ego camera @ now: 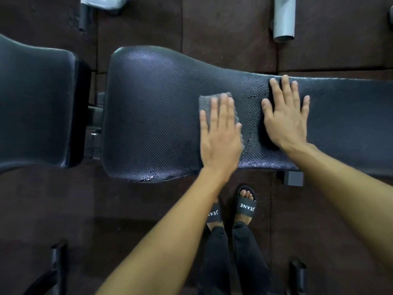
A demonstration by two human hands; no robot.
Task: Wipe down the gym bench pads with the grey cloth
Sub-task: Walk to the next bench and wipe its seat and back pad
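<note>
Wipe under way

Standing close in black slides [246, 207]. Pressing grey cloth [206, 101] onto wet-streaked long pad [148, 107] under flat left hand [221, 137], fingers straight and together, for full contact. Bracing just beside with right hand [286, 120], fingers splayed.

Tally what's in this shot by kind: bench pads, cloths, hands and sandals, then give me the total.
Bench pads: 2, the long pad and the shorter pad to its left
Cloths: 1, the grey cloth under the left hand
Hands: 2, left hand and right hand
Sandals: 2, left sandal and right sandal
Total: 7
</note>
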